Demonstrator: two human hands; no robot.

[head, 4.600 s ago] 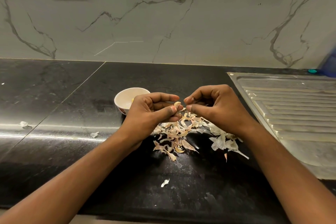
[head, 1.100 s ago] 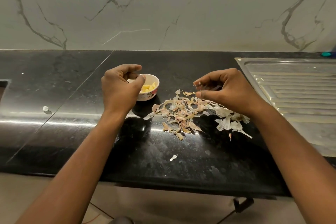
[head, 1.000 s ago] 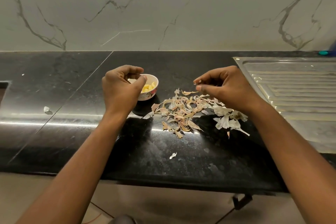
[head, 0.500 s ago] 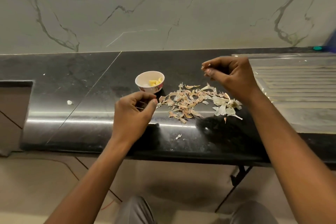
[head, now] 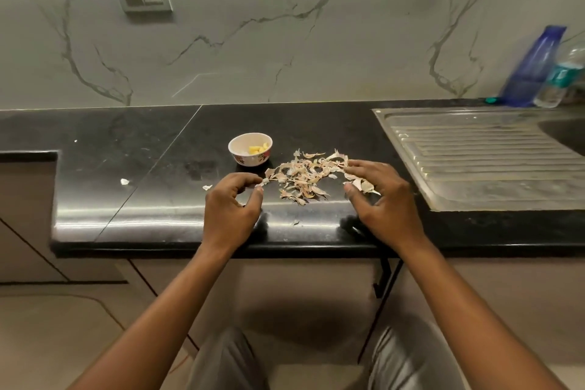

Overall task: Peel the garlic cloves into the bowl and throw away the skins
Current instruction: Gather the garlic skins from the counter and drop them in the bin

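3 stray scraps (head: 124,181) are seen scattered on the desk (head: 95,136). The left hand (head: 231,209) is loosely curled, nothing gripped. Behind it, peeled cloves (head: 258,149), too small to be counted, are held in 1 bowl (head: 250,160). 1 heap of skins (head: 304,177) is touched by the spread right hand (head: 383,203). The heap is best cupped inward from both sides, strays included.

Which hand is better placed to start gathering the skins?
Right, probably. The right hand has its fingers spread on the right end of the skin pile, with some skins beneath them. The left hand is curled at the pile's left tip, near only one flake.
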